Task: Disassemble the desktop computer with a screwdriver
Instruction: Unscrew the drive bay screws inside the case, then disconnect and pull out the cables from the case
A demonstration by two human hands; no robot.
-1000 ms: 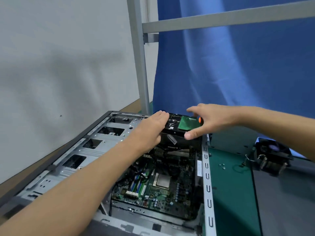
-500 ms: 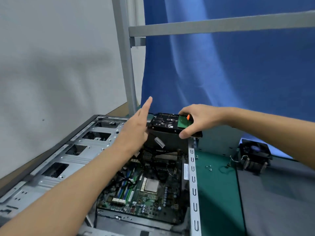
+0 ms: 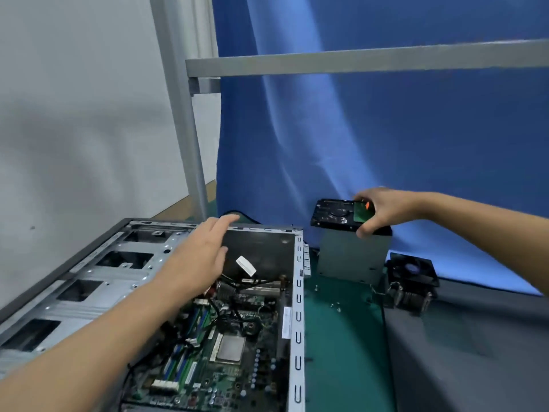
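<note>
The open computer case (image 3: pixel 298 292) lies on its side with the green motherboard (image 3: pixel 225 352) and its cables exposed. My right hand (image 3: pixel 378 209) grips a black hard drive (image 3: pixel 335 214) with a green board, holding it on top of a grey metal box (image 3: pixel 353 257) to the right of the case. An orange bit shows between that hand's fingers. My left hand (image 3: pixel 202 254) hovers over the case's far end with fingers relaxed, holding nothing. No screwdriver is clearly visible.
A black CPU cooler with fan (image 3: pixel 411 278) sits right of the grey box. Small screws (image 3: pixel 335 306) lie on the green mat (image 3: pixel 341 352). A grey metal frame (image 3: pixel 181 129) and blue cloth (image 3: pixel 356 144) stand behind; a white wall is at left.
My right hand has carried the hard drive out of the case rightward onto the grey box. My left hand let go of the drive and stayed over the case.
</note>
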